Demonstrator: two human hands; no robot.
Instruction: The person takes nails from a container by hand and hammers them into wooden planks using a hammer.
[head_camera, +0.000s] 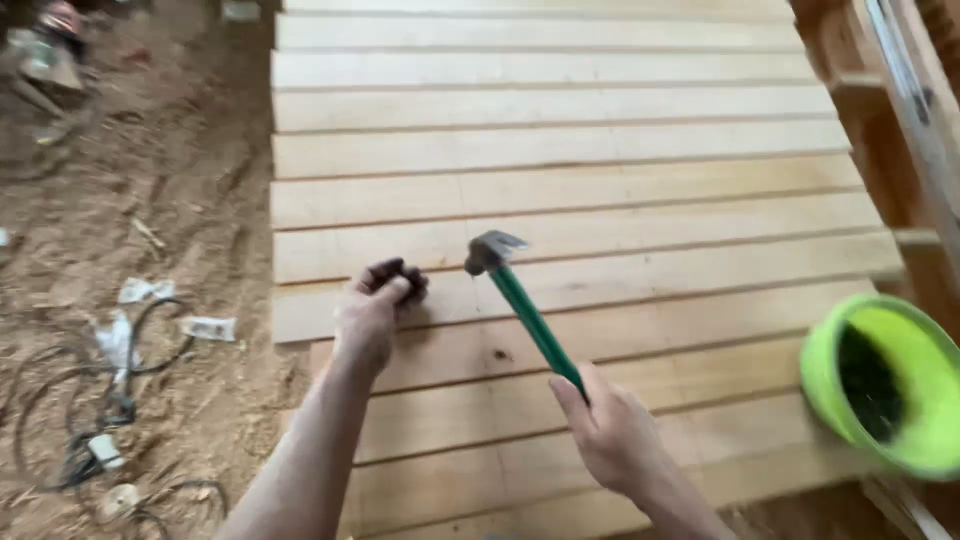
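Note:
My right hand (612, 432) grips the green handle of a claw hammer (527, 310). Its steel head hangs just above a pale wooden plank (600, 260). My left hand (375, 310) rests on the planks to the left of the hammer head, with its dark-smudged fingers curled in. Whether they pinch a nail I cannot tell. The planks lie side by side and form a wide deck (560, 150).
A bright green bowl (885, 385) with dark contents sits at the right edge of the deck. Reddish timber framing (880, 130) rises at the right. Left of the deck is a dirt floor with black cables (90, 410), paper scraps and debris.

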